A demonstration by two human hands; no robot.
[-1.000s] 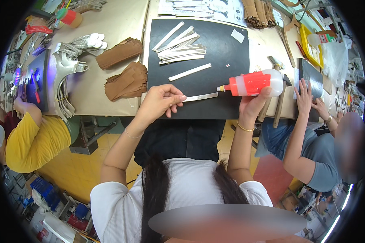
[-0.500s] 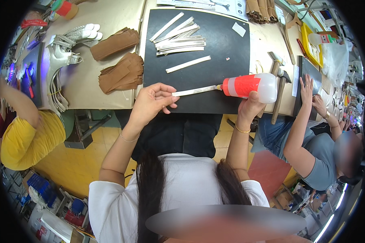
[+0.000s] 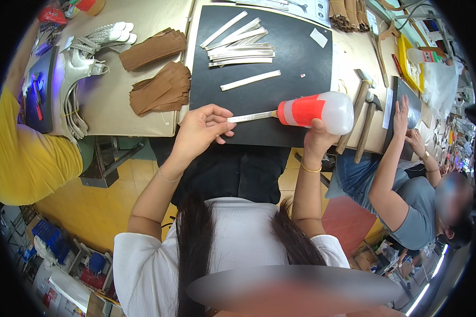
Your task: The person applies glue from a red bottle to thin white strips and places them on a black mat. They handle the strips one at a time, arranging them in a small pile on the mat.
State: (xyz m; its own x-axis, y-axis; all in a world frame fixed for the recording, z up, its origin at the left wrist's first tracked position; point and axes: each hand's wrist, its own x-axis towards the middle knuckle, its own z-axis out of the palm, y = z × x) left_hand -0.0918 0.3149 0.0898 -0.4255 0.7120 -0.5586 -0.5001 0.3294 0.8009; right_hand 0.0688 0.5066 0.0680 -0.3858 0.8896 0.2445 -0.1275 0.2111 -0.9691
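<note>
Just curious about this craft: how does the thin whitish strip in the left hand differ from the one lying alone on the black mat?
The left hand pinches one end of the held strip; the lone strip lies untouched on the mat. A red-banded plastic bottle points its tip at the held strip's other end, not at the lone strip. Both look narrow, whitish.
</note>
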